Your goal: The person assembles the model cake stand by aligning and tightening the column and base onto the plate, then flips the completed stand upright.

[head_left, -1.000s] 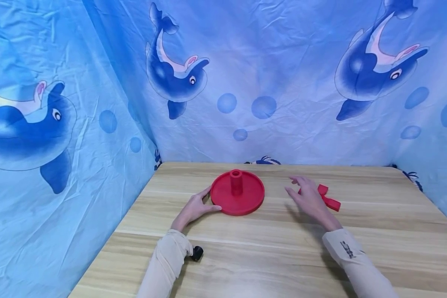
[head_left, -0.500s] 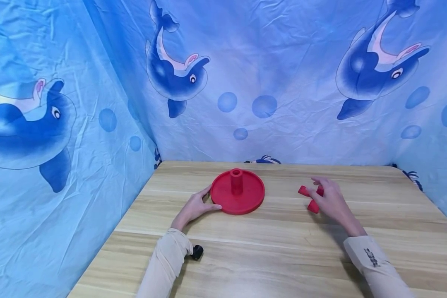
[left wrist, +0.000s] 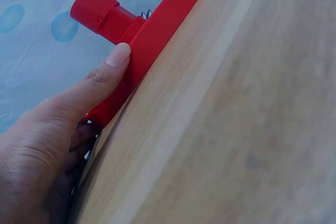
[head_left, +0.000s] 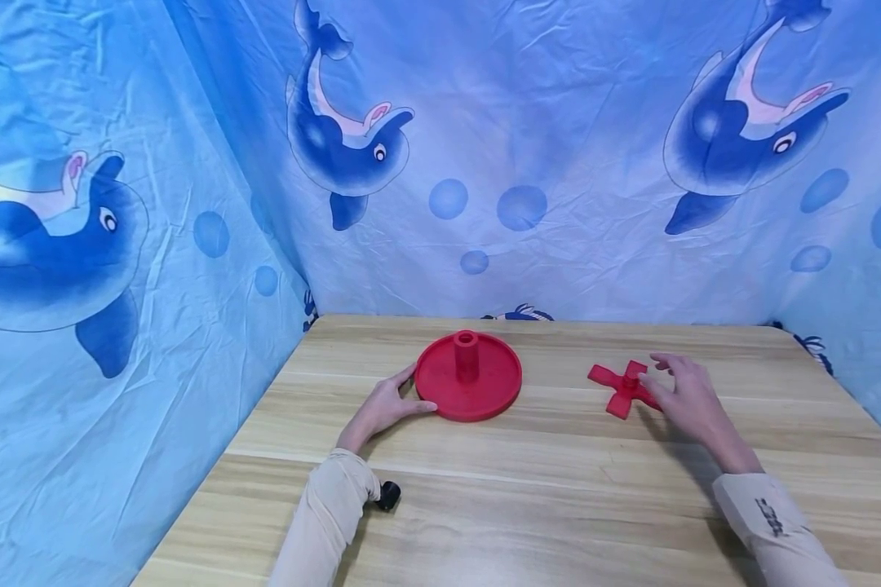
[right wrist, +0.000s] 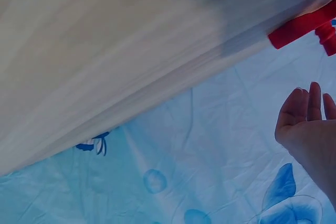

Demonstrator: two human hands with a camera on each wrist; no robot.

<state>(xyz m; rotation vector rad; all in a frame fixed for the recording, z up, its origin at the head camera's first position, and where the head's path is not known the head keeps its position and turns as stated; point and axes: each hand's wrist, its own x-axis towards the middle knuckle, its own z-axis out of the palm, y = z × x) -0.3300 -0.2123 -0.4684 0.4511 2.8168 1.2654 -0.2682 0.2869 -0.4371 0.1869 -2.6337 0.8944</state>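
A red round tray point(head_left: 484, 403) with a raised rim lies on the table in the head view. From its middle rises a red hollow tube point(head_left: 467, 360). My left hand point(head_left: 382, 414) holds the tray's left edge between thumb and fingers; in the left wrist view the thumb point(left wrist: 107, 69) presses on the rim point(left wrist: 168, 22). To the right lies a flat red four-armed cross piece point(head_left: 620, 404) with a short knob at its centre. My right hand point(head_left: 692, 401) hovers by its right arm, fingers loosely bent around nothing. A gap separates that hand point(right wrist: 310, 121) from the cross piece point(right wrist: 294, 32) in the right wrist view.
The wood-grain table point(head_left: 514, 505) meets a blue dolphin-print curtain point(head_left: 580, 147) at the back and sides. A small black object point(head_left: 389, 496) is at the left sleeve's cuff point(head_left: 352, 481).
My right hand has moved rightward across the cross piece, uncovering its left arms and knob. The cross piece has kept its place after half a second ago. My left hand stays at the tray.
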